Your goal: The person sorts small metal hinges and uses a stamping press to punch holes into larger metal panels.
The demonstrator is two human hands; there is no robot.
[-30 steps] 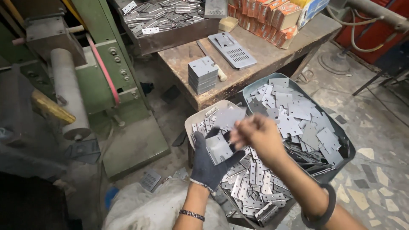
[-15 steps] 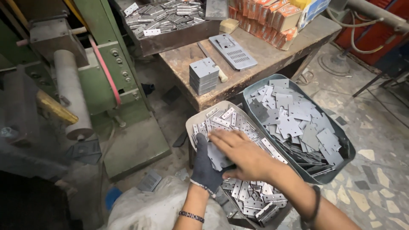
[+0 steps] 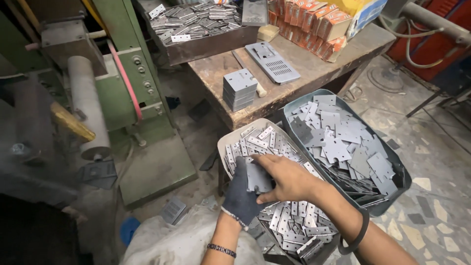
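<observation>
Green machine [image 3: 132, 83] at left, wooden bench [image 3: 294, 83] behind, grey tub [image 3: 392, 196] of flat plates at right, beige tub [image 3: 230, 140] of small hinges in front, bare right hand [image 3: 289, 179] and gloved left hand [image 3: 243, 194] both gripping one metal plate [image 3: 257, 177] over the beige tub

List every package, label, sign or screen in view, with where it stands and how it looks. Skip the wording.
Orange boxes: a row of small cartons, orange with pale ends, at the back of the wooden table.
Yellow-blue carton: larger box at the table's far right corner, partly cut off by the picture's edge.
No signs or screens show.
</observation>
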